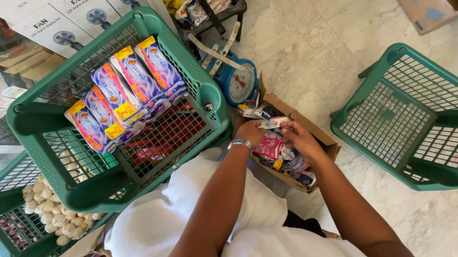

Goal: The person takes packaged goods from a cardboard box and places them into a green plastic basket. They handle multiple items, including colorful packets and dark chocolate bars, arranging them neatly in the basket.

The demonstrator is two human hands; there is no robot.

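Both my hands reach down into an open cardboard box (323,138) on the marble floor. The box holds several small pink, white and blue packets (276,152). My left hand (252,131), with a silver wristwatch (240,143) on the wrist, and my right hand (301,139) together pinch a small white packet (271,123) just above the box. A white garment covers my lap below.
A green plastic basket (29,118) at left holds purple soap packs (124,93); under it another green basket (5,235) holds garlic bulbs (52,210). A third green basket (400,122) lies on the floor at right. A blue weighing scale (239,82) stands behind the box. Fan cartons sit top left.
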